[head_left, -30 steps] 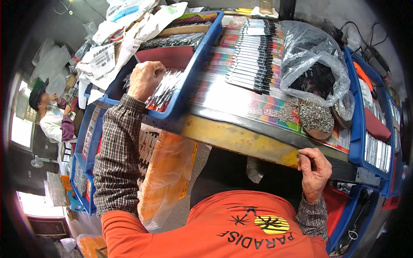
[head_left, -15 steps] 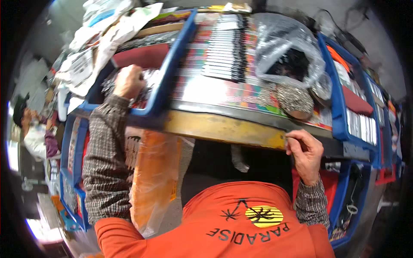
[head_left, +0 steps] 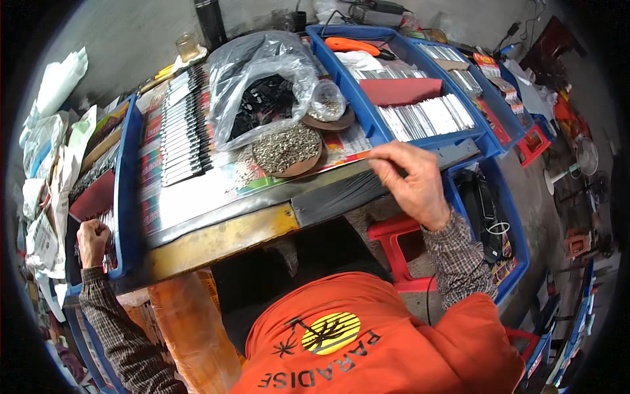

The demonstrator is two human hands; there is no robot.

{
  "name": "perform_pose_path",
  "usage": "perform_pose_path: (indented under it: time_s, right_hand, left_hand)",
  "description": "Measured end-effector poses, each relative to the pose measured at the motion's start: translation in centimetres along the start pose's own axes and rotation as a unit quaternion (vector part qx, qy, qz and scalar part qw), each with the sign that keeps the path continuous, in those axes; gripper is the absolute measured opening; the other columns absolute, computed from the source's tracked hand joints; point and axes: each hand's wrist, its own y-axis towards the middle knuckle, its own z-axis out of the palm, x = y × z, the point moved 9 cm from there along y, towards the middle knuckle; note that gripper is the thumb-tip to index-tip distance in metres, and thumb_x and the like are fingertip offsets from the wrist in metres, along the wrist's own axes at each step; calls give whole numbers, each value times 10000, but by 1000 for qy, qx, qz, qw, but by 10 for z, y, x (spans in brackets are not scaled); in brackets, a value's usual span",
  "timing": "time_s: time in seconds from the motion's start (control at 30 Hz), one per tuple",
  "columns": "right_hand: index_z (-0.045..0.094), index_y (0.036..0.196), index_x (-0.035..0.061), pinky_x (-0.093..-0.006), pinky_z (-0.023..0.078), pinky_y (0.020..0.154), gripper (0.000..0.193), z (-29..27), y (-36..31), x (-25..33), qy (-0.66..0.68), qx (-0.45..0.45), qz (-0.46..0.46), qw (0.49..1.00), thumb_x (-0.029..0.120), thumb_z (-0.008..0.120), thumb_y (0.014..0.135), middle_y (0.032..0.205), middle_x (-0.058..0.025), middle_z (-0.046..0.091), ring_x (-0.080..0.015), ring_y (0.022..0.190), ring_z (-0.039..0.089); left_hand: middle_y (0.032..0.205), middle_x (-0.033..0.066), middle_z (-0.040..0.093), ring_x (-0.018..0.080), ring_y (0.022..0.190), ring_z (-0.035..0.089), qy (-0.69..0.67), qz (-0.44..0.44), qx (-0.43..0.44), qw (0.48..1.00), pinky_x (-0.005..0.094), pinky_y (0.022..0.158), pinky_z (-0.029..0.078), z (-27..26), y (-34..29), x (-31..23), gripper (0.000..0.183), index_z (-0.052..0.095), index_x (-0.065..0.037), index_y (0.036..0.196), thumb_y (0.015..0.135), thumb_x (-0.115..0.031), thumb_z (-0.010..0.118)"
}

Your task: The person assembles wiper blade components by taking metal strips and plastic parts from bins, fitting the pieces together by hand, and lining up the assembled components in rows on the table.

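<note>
My left hand (head_left: 93, 244) is closed at the near end of the left blue bin (head_left: 128, 197), over thin metallic pieces. Whatever its curled fingers hold is hidden. My right hand (head_left: 415, 187) hovers past the bench's front edge, just before the right blue bin (head_left: 367, 108). Its thumb and forefinger come together, and any small thing between them cannot be made out. Packed in that bin are upright rows of thin silvery pieces (head_left: 426, 119), a dark red divider (head_left: 401, 92) and an orange-handled tool (head_left: 354, 45).
Dark-ended strips (head_left: 184, 128) lie in a row on the bench. Beside them are a clear plastic bag of black parts (head_left: 262, 105) and a round dish of small metal pieces (head_left: 287, 150). A red stool (head_left: 398, 253) and a lower blue bin (head_left: 508, 262) stand at the right.
The view has swung right, so bench items appear further left. My right hand has moved from the bench's yellow edge toward the right bin. My left hand remains at the left bin.
</note>
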Motion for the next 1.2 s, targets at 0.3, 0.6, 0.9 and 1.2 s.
perform_pose_path:
  time_s: [0.3,0.6,0.9,1.2]
  right_hand:
    - [655,884,10,-396,487,727,172,-70,46,-112,-266,-10,42,963,156,582,832,857,-154,666,-312,824,643]
    - [690,982,60,-409,460,871,215,-60,56,-193,-373,117,109,914,148,584,817,990,-136,649,-307,995,600]
    - [646,967,34,-375,446,861,220,-56,55,-193,-361,148,115,913,184,576,822,930,-121,627,-275,938,584]
    - [605,996,4,-331,461,660,254,-61,58,-189,-264,116,130,949,92,623,759,729,-105,595,-199,688,594]
  left_hand:
    - [623,163,593,240,590,611,26,-25,77,996,333,582,470,-5,-7,-7,62,598,56,681,626,74,576]
    - [748,170,579,324,706,579,134,44,40,989,420,627,435,-1,-18,20,74,539,2,722,709,14,611]
    - [741,171,553,356,696,568,77,24,-61,995,413,640,437,-27,-14,5,71,472,-10,870,885,-60,519]
    - [949,160,638,266,885,647,33,-24,-105,994,355,760,480,-37,-16,6,186,553,-46,1077,990,-161,435]
